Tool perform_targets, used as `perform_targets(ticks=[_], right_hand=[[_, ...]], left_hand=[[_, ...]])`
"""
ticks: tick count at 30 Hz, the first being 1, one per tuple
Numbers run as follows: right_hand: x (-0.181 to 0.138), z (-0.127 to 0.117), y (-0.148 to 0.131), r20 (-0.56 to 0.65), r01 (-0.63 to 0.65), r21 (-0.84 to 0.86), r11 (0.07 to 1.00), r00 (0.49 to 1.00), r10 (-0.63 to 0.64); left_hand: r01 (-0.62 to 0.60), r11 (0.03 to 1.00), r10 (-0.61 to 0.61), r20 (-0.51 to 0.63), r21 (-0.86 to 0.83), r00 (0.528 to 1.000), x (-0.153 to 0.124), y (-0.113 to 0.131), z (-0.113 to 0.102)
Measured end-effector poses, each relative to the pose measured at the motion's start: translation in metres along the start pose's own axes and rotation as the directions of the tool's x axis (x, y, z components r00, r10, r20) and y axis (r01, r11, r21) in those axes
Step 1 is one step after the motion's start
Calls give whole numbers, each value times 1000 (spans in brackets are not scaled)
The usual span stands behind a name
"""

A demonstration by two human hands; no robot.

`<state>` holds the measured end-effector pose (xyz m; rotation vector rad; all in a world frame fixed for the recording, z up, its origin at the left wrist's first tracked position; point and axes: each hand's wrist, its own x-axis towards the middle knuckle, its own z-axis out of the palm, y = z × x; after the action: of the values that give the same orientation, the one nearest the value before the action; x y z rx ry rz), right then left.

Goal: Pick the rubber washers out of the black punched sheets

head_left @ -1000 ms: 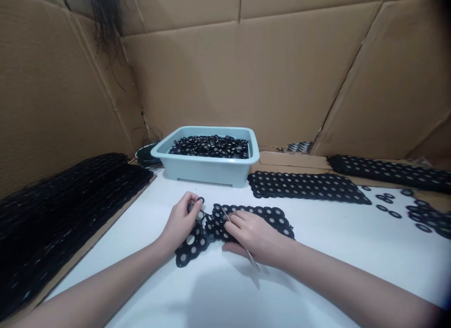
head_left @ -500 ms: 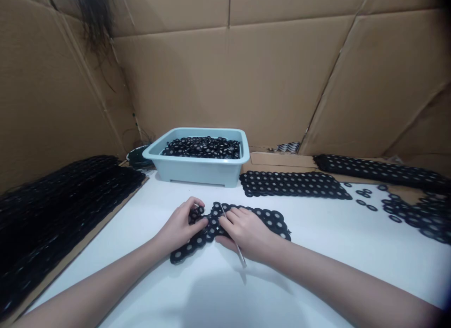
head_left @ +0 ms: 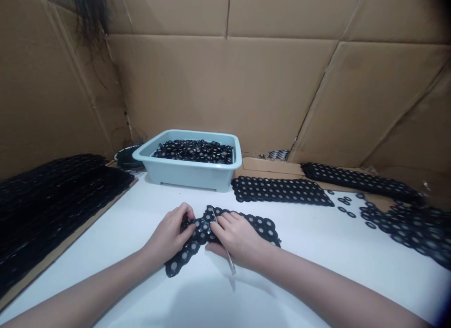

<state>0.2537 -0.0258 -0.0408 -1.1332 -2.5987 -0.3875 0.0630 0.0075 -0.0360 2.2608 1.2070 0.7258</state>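
Note:
Across the white table lies a strip of joined black rings (head_left: 266, 227), each with a pale round centre. My left hand (head_left: 174, 231) is closed on the strip's left part, with thumb and fingers curled around a few rings. The rings inside that grip are partly hidden. My right hand (head_left: 236, 236) rests on the middle of the strip, fingers bent around a thin metal rod (head_left: 230, 262). The rod slants between the fingers; its upper end reaches the rings and its lower end sticks out below the hand. What kind of tool it is I cannot tell.
Behind my hands stands a light blue basin (head_left: 186, 173) full of black rings. A finished-looking ring panel (head_left: 282, 191) lies to its right, with loose rings (head_left: 344, 201) and a larger heap (head_left: 416, 229) further right. Dark strands (head_left: 52, 210) are piled left. Cardboard walls (head_left: 218, 83) enclose the table.
The view has turned slightly to the right, so everything appears shifted left. My left fingers have drawn closer together on the rings. My right hand keeps the rod in much the same pose.

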Motion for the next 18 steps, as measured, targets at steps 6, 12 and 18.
perform_targets(ticks=[6,12,18], right_hand=[[0,0,0,-7,5,1,1000,1000,-5],[-1,0,0,4,-3,27,1000,1000,3],[0,2,-1,-17,3,11,1000,1000,-2]], left_hand=[[-3,1000,3,-5,26,1000,1,-7,3],[-4,999,4,1,53,1000,0,-7,3],[14,999,-12,34,-47,999,1,-2,-1]])
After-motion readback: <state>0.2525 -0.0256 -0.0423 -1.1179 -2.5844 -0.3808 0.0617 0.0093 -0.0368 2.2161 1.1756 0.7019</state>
